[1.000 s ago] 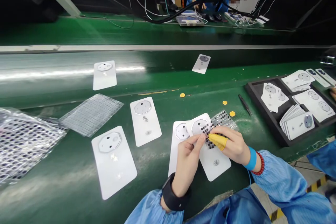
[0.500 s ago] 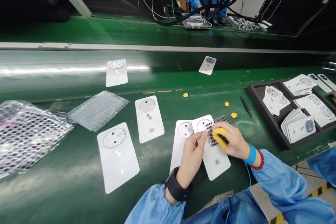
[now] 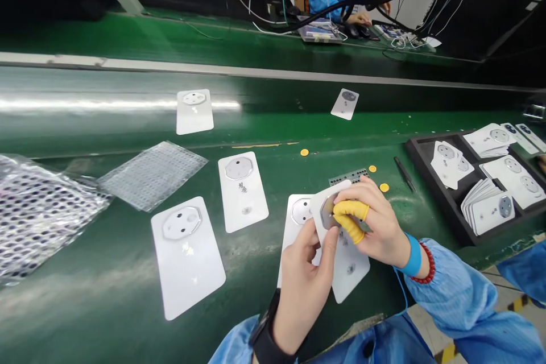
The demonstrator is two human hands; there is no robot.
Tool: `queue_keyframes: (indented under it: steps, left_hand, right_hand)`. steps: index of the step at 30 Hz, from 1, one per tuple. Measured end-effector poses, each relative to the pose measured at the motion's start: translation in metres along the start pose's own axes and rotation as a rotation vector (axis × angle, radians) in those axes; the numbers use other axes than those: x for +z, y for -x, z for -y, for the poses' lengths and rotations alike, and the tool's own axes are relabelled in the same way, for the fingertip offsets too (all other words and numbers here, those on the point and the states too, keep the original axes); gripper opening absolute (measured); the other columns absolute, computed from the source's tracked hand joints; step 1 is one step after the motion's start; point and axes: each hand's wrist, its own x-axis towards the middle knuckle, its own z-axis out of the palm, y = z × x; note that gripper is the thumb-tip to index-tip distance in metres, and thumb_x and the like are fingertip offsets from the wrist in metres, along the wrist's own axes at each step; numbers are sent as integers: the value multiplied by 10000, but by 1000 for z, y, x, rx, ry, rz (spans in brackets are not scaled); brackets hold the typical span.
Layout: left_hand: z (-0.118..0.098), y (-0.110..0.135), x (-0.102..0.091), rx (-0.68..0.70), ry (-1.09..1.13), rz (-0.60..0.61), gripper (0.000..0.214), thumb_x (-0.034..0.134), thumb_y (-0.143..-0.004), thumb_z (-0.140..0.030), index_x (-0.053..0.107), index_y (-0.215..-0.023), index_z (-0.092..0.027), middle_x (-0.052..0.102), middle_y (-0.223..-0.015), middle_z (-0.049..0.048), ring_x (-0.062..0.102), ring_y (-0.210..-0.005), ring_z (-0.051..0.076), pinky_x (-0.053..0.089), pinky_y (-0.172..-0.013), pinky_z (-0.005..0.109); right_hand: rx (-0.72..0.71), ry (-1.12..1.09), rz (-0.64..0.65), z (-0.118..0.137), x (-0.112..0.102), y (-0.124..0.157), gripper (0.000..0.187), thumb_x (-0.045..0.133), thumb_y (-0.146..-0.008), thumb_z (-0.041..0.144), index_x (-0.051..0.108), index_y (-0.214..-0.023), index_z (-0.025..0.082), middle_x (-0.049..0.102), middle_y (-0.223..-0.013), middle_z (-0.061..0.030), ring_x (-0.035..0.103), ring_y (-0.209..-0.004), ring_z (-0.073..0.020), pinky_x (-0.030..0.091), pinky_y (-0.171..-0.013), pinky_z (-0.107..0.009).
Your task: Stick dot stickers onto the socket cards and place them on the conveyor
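My left hand [image 3: 303, 276] pinches the left edge of a white card-like panel [image 3: 352, 270] with an octagonal grey area, its top tilted up off the table. My right hand [image 3: 377, 227] wears yellow finger covers on two fingers. Those fingertips are pressed together against the octagonal area, and anything between them is hidden. Under and left of the held panel lies another white panel [image 3: 290, 239]. Just behind my right hand a sheet of small black dots [image 3: 348, 176] rests on the green table.
More white panels [image 3: 188, 261] lie to the left, beside bubble sheeting [image 3: 153, 176]. Yellow discs [image 3: 384, 187] and a black pen-like tool [image 3: 404, 174] are behind my right hand. A black divided tray [image 3: 454, 213] holds panels. A co-worker's hand [image 3: 360, 18] shows beyond the cables.
The panel at my hands has been tilted up, with my left hand now gripping its edge. My right fingers have moved from the dotted sheet to the octagonal area.
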Motion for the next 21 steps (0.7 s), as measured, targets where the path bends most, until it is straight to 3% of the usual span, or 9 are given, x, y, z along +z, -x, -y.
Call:
queue_keyframes:
  steps: [4,11,16,21]
  left_hand:
    - [-7,8,-4,21,-10,22,168,541,-918,-311,602,-1028,-201,578,-637,-36,494,-545,105,414,-509,182]
    - [-11,12,-6,79,-74,27,112,526,-918,-264,573,-835,-206,577,-614,-40,542,-510,101,422,-501,180]
    - [-13,11,-5,112,-159,-11,92,542,-903,-252,572,-830,-205,501,-546,-60,464,-439,93,376,-459,197]
    - [-16,10,-6,77,-103,-4,145,536,-901,-255,526,-763,-213,498,-533,-61,447,-433,88,369,-449,186]
  right_hand:
    - [0,29,-23,7,3,2,181,550,-879,69,581,-1015,184,666,-1010,-75,626,-955,-189,364,-1057,-510]
    - [37,-18,-15,14,0,0,253,557,-871,56,606,-1039,239,690,-1001,-51,663,-920,-184,384,-1069,-521]
    - [38,5,7,16,-2,2,286,549,-868,52,600,-1081,235,706,-990,-42,680,-905,-177,377,-1106,-507]
    - [-45,142,111,14,-6,8,274,495,-900,103,592,-1124,227,722,-1027,-50,681,-990,-195,358,-1136,-484]
